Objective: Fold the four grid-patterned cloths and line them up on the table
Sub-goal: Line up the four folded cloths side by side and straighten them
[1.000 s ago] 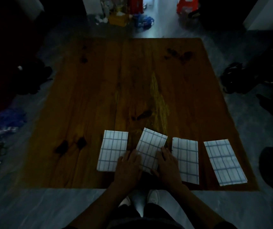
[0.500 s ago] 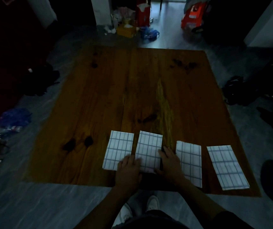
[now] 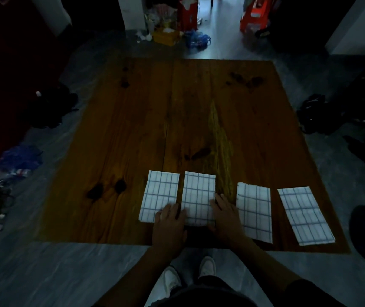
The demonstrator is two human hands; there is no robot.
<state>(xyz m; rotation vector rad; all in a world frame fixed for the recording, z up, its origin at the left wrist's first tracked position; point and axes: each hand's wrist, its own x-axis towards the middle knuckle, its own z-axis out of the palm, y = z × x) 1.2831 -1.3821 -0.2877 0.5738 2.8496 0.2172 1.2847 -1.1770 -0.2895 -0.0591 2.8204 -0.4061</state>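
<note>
While both hands lie flat, fingers spread, left hand (image 3: pixel 170 220) and right hand (image 3: pixel 224 212) flank the second cloth (image 3: pixel 198 193), table's (image 3: pixel 133 129) 6 o'clock edge.

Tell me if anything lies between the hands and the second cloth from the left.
Nothing visible does. The left hand lies flat on the near left corner of the second cloth, overlapping the leftmost cloth too. The right hand presses its near right edge. Bare table separates it from the third cloth.

Dim room; grey marbled floor (image 3: pixel 44 273); wooden table (image 3: pixel 155 107); clutter along far wall; red toy car (image 3: pixel 256 16).
</note>
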